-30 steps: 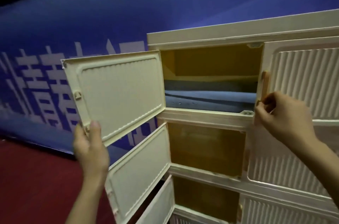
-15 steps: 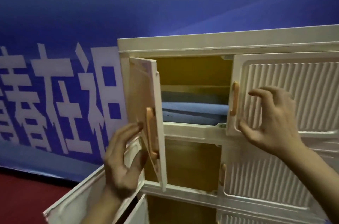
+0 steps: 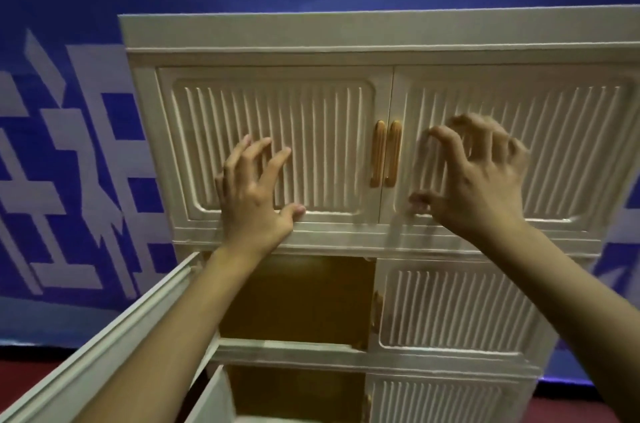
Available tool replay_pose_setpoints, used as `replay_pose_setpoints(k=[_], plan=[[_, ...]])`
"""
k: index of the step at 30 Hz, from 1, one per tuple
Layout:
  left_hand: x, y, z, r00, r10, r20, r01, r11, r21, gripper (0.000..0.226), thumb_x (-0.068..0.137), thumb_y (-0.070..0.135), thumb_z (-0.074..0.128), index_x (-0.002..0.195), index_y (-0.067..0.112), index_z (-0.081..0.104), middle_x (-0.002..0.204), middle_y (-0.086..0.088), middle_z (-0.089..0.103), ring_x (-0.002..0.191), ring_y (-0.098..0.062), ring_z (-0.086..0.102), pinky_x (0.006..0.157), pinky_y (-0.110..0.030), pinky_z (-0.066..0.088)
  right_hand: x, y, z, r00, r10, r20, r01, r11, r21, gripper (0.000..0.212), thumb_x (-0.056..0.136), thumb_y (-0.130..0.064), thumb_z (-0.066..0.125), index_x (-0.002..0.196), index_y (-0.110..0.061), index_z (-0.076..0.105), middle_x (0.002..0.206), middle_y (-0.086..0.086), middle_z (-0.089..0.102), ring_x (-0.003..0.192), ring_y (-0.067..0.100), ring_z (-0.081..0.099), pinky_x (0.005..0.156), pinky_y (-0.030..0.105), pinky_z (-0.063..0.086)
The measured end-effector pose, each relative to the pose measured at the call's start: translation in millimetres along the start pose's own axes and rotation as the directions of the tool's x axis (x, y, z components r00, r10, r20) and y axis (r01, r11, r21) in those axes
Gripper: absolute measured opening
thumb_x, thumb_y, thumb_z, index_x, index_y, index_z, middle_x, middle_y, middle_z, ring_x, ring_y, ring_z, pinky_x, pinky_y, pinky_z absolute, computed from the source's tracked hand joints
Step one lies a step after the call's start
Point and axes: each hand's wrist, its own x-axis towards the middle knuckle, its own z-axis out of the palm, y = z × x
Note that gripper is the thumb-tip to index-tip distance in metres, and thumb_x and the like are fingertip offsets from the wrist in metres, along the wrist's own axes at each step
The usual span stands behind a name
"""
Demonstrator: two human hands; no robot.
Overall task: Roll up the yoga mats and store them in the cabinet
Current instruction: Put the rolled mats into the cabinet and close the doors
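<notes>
A cream plastic cabinet (image 3: 346, 38) is standing against a blue banner (image 3: 69, 145) with white lettering. Both ribbed top doors are sitting closed, their two amber handles (image 3: 386, 153) side by side at the middle. The left hand (image 3: 254, 190) is spreading its fingers against the left top door (image 3: 311, 145), gripping nothing. The right hand (image 3: 479, 177), blurred, is hovering with fingers splayed and bent before the right top door (image 3: 571, 145). Below, two left doors are hanging open on yellowish compartments. No mat is showing.

Dim, warm indoor light. The right hand (image 3: 481, 180) is smeared by motion blur; the cabinet (image 3: 346, 38) bows outward from wide-angle distortion.
</notes>
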Motion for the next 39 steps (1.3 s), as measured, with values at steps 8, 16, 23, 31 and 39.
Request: replay_pose_setpoints(k=[8, 16, 23, 31, 39], plan=[[-75.3, 66.1, 13.5, 0.888, -0.458, -0.047, 0.355, 0.747, -0.562, 0.034, 0.082, 0.013, 0.083, 0.107, 0.011, 0.060, 0.105, -0.005, 0.056, 0.095, -0.015, 0.056, 0.087, -0.030, 0.046, -70.6, -10.5, -11.5, 0.995, 0.057, 0.078, -0.063, 0.995, 0.078, 0.077, 0.080, -0.032, 0.080, 0.146, -0.021, 0.043, 0.151, 0.016, 0.034, 0.143, 0.037, 0.030, 0.111, 0.055, 0.029], [-164.2, 144.3, 85.9, 0.377, -0.298, 0.877, 0.856, 0.473, -0.207, 0.075, 0.104, 0.034, 0.059, 0.162, 0.010, 0.018, 0.162, -0.010, 0.035, 0.145, -0.030, 0.040, 0.108, -0.038, 0.039, -299.4, -5.1, -5.6, 0.831, 0.346, 0.435, -0.471, 0.854, 0.221, 0.043, 0.080, -0.026, 0.079, 0.118, -0.016, 0.061, 0.119, 0.003, 0.053, 0.112, 0.030, 0.054, 0.087, 0.044, 0.048], [-227.9, 185.9, 41.8, 0.555, -0.300, 0.775, 0.807, 0.419, -0.416, 0.024, 0.107, 0.031, 0.052, 0.126, 0.017, 0.056, 0.106, -0.004, 0.066, 0.091, -0.015, 0.064, 0.080, -0.038, 0.049, -456.4, -41.7, 13.0, 0.460, 0.358, 0.813, -0.782, 0.597, 0.180, 0.038, 0.094, -0.034, 0.067, 0.129, -0.022, 0.056, 0.124, -0.006, 0.055, 0.121, 0.017, 0.053, 0.099, 0.032, 0.044], [-293.9, 257.8, -1.6, 0.705, -0.059, 0.707, 0.655, 0.437, -0.616, 0.022, 0.098, 0.031, 0.070, 0.115, 0.032, 0.056, 0.099, 0.000, 0.068, 0.086, -0.013, 0.066, 0.071, -0.025, 0.059, -610.9, -94.1, 1.8, 0.049, 0.214, 0.976, -0.815, 0.573, -0.084, 0.068, 0.085, -0.053, 0.060, 0.144, -0.030, 0.038, 0.140, 0.017, 0.049, 0.133, 0.032, 0.049, 0.102, 0.032, 0.041], [-323.4, 306.1, -1.1, 0.657, 0.460, 0.597, 0.281, 0.586, -0.760, 0.032, 0.105, 0.034, 0.055, 0.133, 0.019, 0.063, 0.129, 0.007, 0.065, 0.117, -0.007, 0.060, 0.098, -0.030, 0.050, -596.5, -73.3, 1.2, 0.214, 0.389, 0.896, -0.890, 0.456, 0.014, 0.054, 0.098, -0.042, 0.060, 0.144, -0.017, 0.044, 0.140, 0.005, 0.052, 0.127, 0.024, 0.051, 0.104, 0.039, 0.046]])
